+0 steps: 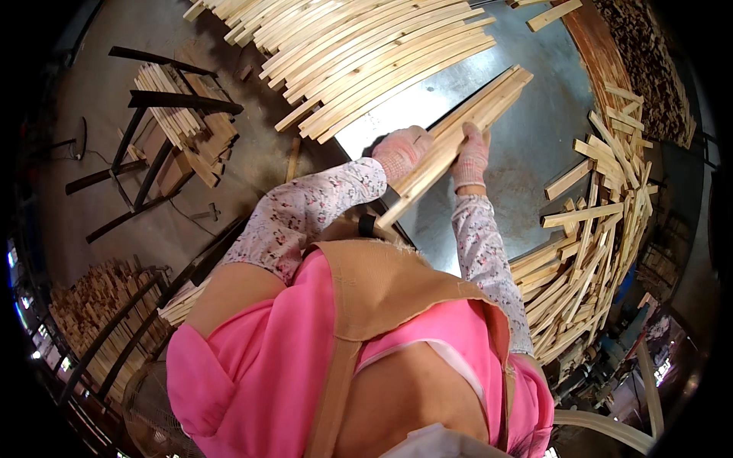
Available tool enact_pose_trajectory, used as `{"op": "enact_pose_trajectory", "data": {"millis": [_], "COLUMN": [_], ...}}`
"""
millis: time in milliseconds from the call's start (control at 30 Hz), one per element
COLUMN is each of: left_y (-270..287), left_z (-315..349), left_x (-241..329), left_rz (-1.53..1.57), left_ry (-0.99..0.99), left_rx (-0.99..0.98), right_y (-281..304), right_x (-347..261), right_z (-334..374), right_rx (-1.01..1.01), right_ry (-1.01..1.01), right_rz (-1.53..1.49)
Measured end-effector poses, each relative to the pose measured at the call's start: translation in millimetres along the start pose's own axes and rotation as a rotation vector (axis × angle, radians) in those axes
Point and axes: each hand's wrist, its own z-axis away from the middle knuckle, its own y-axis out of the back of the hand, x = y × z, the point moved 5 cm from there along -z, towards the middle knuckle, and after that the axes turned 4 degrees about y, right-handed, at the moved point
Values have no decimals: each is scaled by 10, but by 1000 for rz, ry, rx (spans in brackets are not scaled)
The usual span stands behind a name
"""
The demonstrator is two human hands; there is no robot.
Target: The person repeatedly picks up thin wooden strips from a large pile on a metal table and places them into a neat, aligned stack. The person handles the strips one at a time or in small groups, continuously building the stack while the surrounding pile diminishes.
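Two or so long pale wooden strips (438,159) lie side by side in my gloved hands, slanting from near my apron up to the far right. My left hand (404,151) is closed over their left edge. On the right side my right hand (471,157) grips them, its thumb lying along the top. Beneath them is a shiny metal tabletop (527,145). Just beyond, a broad row of similar wooden strips (374,65) lies closely side by side. How far my fingers reach under the strips is hidden.
A loose, tangled heap of wooden strips (588,259) fills the right side. To the left stands a black metal frame (141,153) beside stacked strips (172,107). Bundled sticks (107,313) stand at the lower left. A reddish-brown board edge (599,46) borders the tabletop at the far right.
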Motion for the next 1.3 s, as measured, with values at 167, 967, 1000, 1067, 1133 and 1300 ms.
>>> {"op": "enact_pose_trajectory", "data": {"millis": [167, 967, 1000, 1067, 1133, 1300], "left_y": [475, 221, -78, -712, -1574, -3116], "left_z": [-32, 178, 118, 72, 46, -481], "left_x": [-32, 257, 418, 676, 1189, 1349], "left_rz": [-191, -1199, -1146, -912, -669, -456], "left_ry": [-70, -293, -351, -661, -607, -390], "left_rx": [93, 216, 151, 107, -61, -329], "right_y": [-455, 2919, 3349, 4025, 4235, 2928], "right_x": [-7, -1660, -1779, -1615, -1372, -857], "right_z": [70, -592, -579, -669, -748, 212], "right_rx": [-98, 887, 922, 886, 831, 11], "right_ry": [132, 502, 218, 50, 77, 399], "right_rz": [350, 1285, 1251, 1091, 899, 537]}}
